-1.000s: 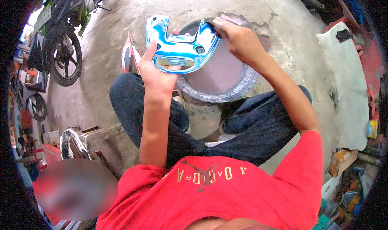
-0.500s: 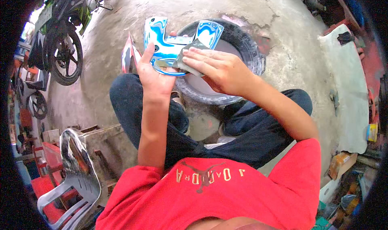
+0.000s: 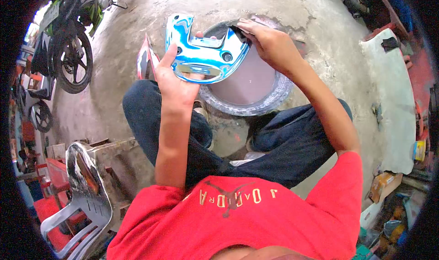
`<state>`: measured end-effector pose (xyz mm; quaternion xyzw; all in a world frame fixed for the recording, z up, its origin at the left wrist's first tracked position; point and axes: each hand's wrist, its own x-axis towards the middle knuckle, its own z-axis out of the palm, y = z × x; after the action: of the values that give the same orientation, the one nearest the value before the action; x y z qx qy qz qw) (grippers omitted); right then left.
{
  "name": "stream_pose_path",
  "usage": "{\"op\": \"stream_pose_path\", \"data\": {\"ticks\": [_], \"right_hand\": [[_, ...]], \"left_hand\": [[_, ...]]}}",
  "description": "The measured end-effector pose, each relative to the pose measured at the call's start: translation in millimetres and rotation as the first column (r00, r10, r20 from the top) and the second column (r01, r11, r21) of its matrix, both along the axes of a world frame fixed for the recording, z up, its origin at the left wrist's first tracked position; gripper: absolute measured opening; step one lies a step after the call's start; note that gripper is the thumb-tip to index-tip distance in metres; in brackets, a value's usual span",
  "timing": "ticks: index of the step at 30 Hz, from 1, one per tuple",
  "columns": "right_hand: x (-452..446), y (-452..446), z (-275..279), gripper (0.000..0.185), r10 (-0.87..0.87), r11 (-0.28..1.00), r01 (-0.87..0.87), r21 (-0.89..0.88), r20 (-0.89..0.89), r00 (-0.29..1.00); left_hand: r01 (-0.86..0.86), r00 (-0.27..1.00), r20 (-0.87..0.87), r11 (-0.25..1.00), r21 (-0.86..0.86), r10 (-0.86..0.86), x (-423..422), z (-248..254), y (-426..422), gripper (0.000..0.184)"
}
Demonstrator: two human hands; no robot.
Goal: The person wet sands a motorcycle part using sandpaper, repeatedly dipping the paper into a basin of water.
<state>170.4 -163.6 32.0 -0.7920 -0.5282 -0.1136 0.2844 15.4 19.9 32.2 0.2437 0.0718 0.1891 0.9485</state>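
A shiny blue and white U-shaped panel (image 3: 201, 56) is held over a round basin (image 3: 249, 108) of murky, greyish liquid. My left hand (image 3: 176, 84) grips the panel from below at its left side, thumb on the front and fingers behind. At the panel's upper right arm, my right hand (image 3: 272, 45) presses a dark, thin sheet (image 3: 238, 33) against the surface, its fingers close together.
A red and white panel (image 3: 147, 59) stands on the concrete floor left of the basin. Motorcycles (image 3: 73, 59) are at the upper left, a grey plastic chair (image 3: 91, 200) at the lower left. A pale slab (image 3: 393, 100) and cardboard box (image 3: 385, 185) lie right.
The right hand and dark sheet went from the panel's upper right down to its lower middle, then back to the upper right. My left hand has kept its hold on the panel.
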Motion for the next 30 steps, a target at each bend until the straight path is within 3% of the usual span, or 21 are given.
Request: {"op": "stream_pose_path", "data": {"ticks": [3,6,8,10,12,13,16,18,19,20,21,24,27,30], "right_hand": [[-22.9,1.4,-15.0,0.043,0.187,0.978,-0.199,0.058,0.166,0.968],[-42.2,4.7,-7.9,0.043,0.315,0.940,-0.331,0.078,0.170,0.934],[-8.1,0.4,-8.4,0.040,0.214,0.971,-0.223,0.086,0.105,0.971],[11.4,-1.7,-7.6,0.036,-0.068,0.996,0.072,-0.047,0.067,0.995],[-0.1,-2.4,-13.0,0.035,0.059,0.997,-0.059,-0.045,-0.003,0.998],[-15.3,1.3,-18.1,0.035,0.154,0.984,-0.166,0.059,0.167,0.974],[-43.8,9.9,-20.0,0.038,0.252,0.957,-0.274,0.095,0.198,0.947],[-1.4,4.5,-31.2,0.039,0.187,0.977,-0.203,0.069,0.197,0.962],[13.4,-2.1,-25.7,0.034,0.041,0.999,-0.042,-0.011,-0.050,0.998],[37.9,-4.8,-35.1,0.029,-0.159,0.977,0.162,-0.135,0.033,0.987],[52.9,-12.0,-39.2,0.038,-0.240,0.961,0.223,-0.165,-0.095,0.966],[78.0,-25.9,-66.5,0.034,-0.365,0.912,0.334,-0.236,-0.096,0.926],[109.0,-35.5,-136.2,0.037,-0.436,0.816,0.305,-0.490,-0.175,0.883],[99.8,-45.8,-184.0,0.039,-0.369,0.786,0.225,-0.576,-0.144,0.918]], "left_hand": [[-0.074,0.995,-0.057,0.995,0.064,0.077,2.7,1.5,-0.1,0.048],[-0.071,0.997,-0.016,0.994,0.089,0.073,4.2,-5.2,4.9,0.047],[-0.072,0.997,-0.031,0.995,0.067,0.074,2.2,-1.7,0.6,0.047],[-0.059,0.998,-0.022,0.997,0.041,0.060,2.6,0.2,-3.5,0.048],[-0.024,1.000,-0.009,0.999,0.031,0.024,2.5,2.2,-2.4,0.048],[-0.044,0.999,-0.019,0.997,0.057,0.045,4.3,1.5,-0.9,0.048],[-0.068,0.995,-0.062,0.991,0.112,0.076,5.4,-1.5,2.0,0.049],[-0.049,0.996,-0.073,0.994,0.094,0.056,4.5,0.7,-1.5,0.049],[-0.021,0.997,-0.073,0.997,0.074,0.027,3.9,-1.4,-0.6,0.047],[-0.027,0.992,-0.119,0.999,0.045,0.032,4.1,-1.8,-1.2,0.045],[-0.033,0.986,-0.162,0.999,0.016,0.035,6.4,-1.4,-2.3,0.044],[-0.031,0.962,-0.272,0.999,-0.041,0.019,20.3,-28.7,12.1,0.037],[-0.077,0.959,-0.274,0.997,-0.008,0.072,23.3,-45.8,15.9,0.033],[-0.055,0.957,-0.287,0.998,-0.018,0.048,23.1,-39.0,9.1,0.033]]}}
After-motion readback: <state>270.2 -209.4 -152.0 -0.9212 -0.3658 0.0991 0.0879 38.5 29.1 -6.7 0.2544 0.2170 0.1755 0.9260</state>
